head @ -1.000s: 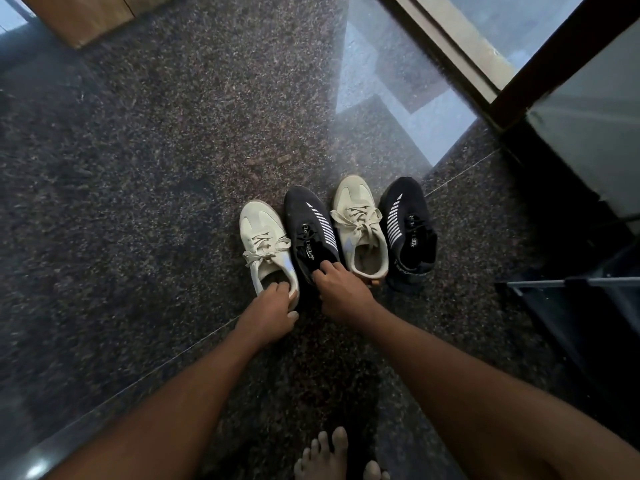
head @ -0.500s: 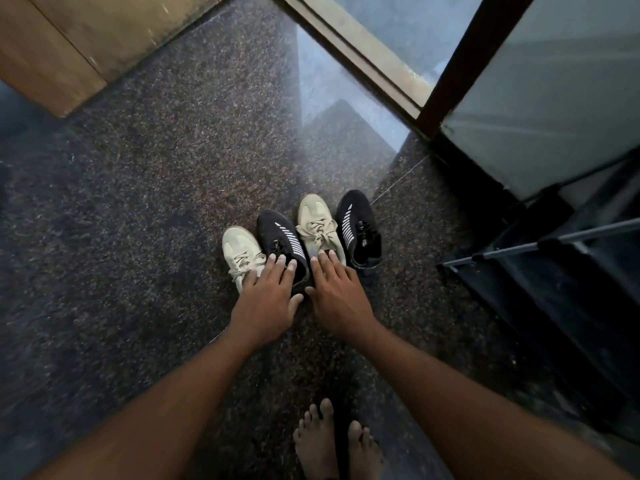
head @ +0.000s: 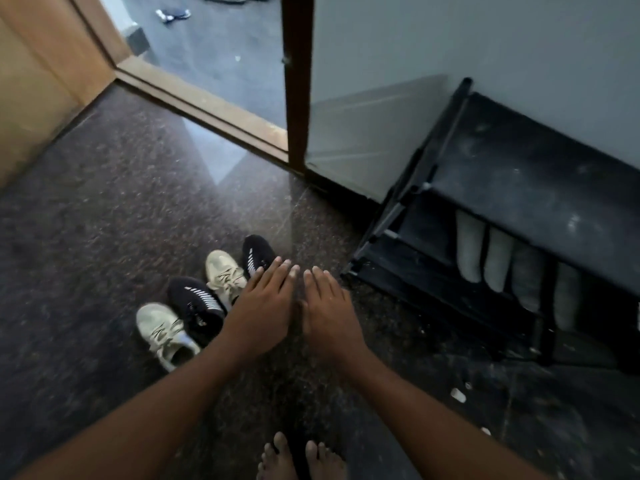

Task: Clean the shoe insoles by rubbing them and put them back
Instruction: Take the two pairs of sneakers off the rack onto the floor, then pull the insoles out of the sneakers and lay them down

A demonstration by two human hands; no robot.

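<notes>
Both hands are flat, fingers straight, holding nothing. The left hand (head: 263,306) is right beside the far black sneaker (head: 258,251), and the other three sneakers (head: 195,303) run off to its left, toes pointing away. The right hand (head: 329,306) is further off. Can't see the insoles, I'd guess they're inside.

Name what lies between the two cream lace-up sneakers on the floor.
A black sneaker with white stripes lies between the near cream sneaker and the far cream sneaker, side by side in one row. This shows in the head view.
</notes>
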